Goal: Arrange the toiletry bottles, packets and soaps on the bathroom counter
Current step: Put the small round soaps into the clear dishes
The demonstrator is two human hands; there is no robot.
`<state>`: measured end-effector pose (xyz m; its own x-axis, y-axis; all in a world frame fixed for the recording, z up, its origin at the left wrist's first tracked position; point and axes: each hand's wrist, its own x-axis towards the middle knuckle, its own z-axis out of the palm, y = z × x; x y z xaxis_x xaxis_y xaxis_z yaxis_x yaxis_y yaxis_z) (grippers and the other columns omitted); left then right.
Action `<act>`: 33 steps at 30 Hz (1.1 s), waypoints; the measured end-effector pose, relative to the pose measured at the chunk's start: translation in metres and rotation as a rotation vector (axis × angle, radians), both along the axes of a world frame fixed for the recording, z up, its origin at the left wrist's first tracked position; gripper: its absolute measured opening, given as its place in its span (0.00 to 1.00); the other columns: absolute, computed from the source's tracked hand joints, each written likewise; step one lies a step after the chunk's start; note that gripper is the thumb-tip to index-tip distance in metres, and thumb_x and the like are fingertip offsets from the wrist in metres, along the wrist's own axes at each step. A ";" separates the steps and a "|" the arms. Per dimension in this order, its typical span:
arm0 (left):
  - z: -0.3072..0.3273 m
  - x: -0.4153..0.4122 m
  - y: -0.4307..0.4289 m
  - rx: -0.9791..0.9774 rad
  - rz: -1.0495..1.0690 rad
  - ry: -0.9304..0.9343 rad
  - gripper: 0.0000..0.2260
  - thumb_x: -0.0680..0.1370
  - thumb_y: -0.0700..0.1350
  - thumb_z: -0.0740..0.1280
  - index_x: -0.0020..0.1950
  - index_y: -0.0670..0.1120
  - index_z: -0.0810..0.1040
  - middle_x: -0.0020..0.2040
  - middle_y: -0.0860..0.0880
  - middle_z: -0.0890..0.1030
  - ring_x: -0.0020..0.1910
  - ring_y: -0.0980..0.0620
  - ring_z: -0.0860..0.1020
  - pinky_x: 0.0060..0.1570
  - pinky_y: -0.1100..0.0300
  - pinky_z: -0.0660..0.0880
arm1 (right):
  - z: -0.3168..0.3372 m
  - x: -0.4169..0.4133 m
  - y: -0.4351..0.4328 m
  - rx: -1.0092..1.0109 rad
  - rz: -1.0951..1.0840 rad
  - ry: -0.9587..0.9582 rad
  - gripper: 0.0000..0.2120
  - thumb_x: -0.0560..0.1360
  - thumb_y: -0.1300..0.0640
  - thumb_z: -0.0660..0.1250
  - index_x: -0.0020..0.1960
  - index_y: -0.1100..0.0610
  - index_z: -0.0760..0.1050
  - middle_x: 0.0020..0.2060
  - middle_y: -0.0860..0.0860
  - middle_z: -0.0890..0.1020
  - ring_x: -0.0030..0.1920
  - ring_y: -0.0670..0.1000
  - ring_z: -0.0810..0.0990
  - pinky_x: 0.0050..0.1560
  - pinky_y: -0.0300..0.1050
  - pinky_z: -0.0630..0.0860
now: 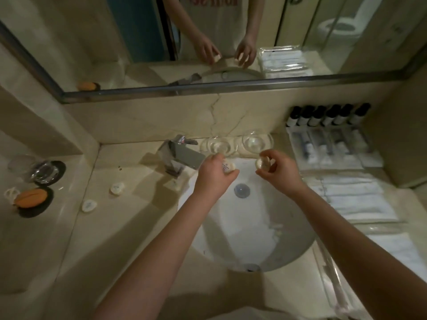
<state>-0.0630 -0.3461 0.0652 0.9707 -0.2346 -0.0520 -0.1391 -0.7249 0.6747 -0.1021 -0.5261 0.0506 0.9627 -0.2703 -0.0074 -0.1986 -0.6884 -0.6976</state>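
My left hand (213,173) holds a small wrapped round soap (228,167) above the far edge of the white sink (254,241). My right hand (278,169) pinches a second wrapped soap (263,162) just in front of two clear glass dishes (219,145) (255,141) that stand behind the basin. Two more wrapped soaps (117,188) (89,205) lie on the counter left of the faucet (179,155). Several dark-capped toiletry bottles (328,115) line the back right wall, with clear packets (332,150) in front of them.
A mirror (161,42) spans the back wall. At far left stand a glass ashtray on a black coaster (47,173), an upturned glass (19,165) and an orange object on a black dish (31,198). White wrapped packs (355,197) fill a clear tray right of the sink.
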 end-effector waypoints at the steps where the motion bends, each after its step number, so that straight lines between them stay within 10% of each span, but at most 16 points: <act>1: 0.000 0.005 -0.010 0.008 0.000 0.002 0.21 0.71 0.49 0.71 0.60 0.40 0.74 0.55 0.41 0.76 0.55 0.43 0.75 0.51 0.58 0.70 | -0.004 0.005 -0.011 0.003 -0.013 0.012 0.18 0.67 0.61 0.73 0.57 0.57 0.76 0.47 0.55 0.79 0.36 0.51 0.76 0.41 0.41 0.70; 19: -0.031 0.101 -0.078 0.221 -0.001 0.091 0.17 0.69 0.46 0.71 0.55 0.40 0.75 0.54 0.41 0.77 0.53 0.42 0.75 0.52 0.54 0.71 | -0.054 0.153 -0.084 -0.604 0.240 0.371 0.25 0.72 0.45 0.66 0.64 0.57 0.71 0.59 0.57 0.75 0.62 0.59 0.71 0.55 0.50 0.72; 26: -0.049 0.110 -0.094 0.318 0.027 0.162 0.15 0.71 0.52 0.71 0.50 0.42 0.76 0.47 0.44 0.80 0.47 0.45 0.78 0.38 0.60 0.66 | -0.066 0.156 -0.094 -0.589 0.285 0.357 0.30 0.70 0.41 0.68 0.67 0.54 0.70 0.60 0.55 0.74 0.63 0.57 0.70 0.59 0.50 0.69; 33: -0.060 0.145 -0.140 0.394 -0.067 0.129 0.17 0.72 0.51 0.70 0.55 0.42 0.77 0.57 0.42 0.76 0.54 0.43 0.77 0.48 0.55 0.73 | -0.065 0.158 -0.095 -0.589 0.288 0.367 0.23 0.73 0.47 0.66 0.65 0.56 0.72 0.59 0.56 0.73 0.63 0.58 0.69 0.60 0.51 0.69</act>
<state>0.0825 -0.4866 0.0052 0.9336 -0.2352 -0.2703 -0.1277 -0.9233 0.3623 0.0563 -0.6208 -0.0140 0.9596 -0.0666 -0.2734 -0.1030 -0.9873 -0.1211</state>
